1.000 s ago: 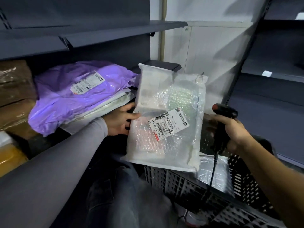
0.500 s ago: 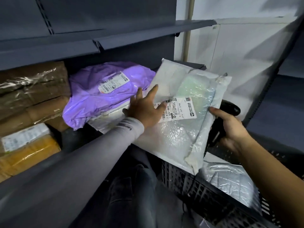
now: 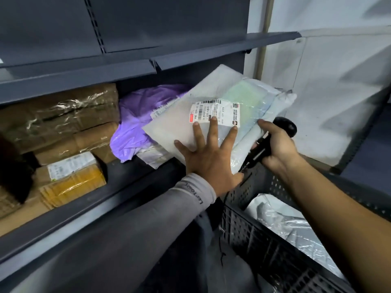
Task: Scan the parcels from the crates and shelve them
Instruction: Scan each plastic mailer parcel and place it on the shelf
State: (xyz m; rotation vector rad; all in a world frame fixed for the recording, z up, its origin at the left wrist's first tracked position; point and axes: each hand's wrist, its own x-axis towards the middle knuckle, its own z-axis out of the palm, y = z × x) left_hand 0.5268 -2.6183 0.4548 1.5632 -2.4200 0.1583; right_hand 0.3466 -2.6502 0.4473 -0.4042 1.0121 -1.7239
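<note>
A white bubble-wrap parcel [image 3: 230, 100] with a barcode label lies flat on the shelf, on top of a purple mailer [image 3: 135, 115] and other flat packets. My left hand [image 3: 209, 153] presses on it with straight, spread fingers, the fingertips touching the label. My right hand [image 3: 277, 144] grips a black barcode scanner [image 3: 283, 129] just right of the parcel, its index finger touching the parcel's edge. The black perforated crate [image 3: 264, 246] stands below my hands at the lower right, with a silvery plastic parcel [image 3: 281, 218] inside.
Taped brown cardboard boxes [image 3: 63, 115] and a yellow-taped box [image 3: 72, 176] fill the shelf's left part. An upper dark grey shelf [image 3: 148, 60] overhangs closely. The lower shelf's front lip [image 3: 105, 204] runs diagonally. A white wall panel [image 3: 330, 92] stands to the right.
The parcel went from upright in my left hand to lying flat on the purple mailer on the shelf. My left hand moved on top of it and spread; the scanner hand came close.
</note>
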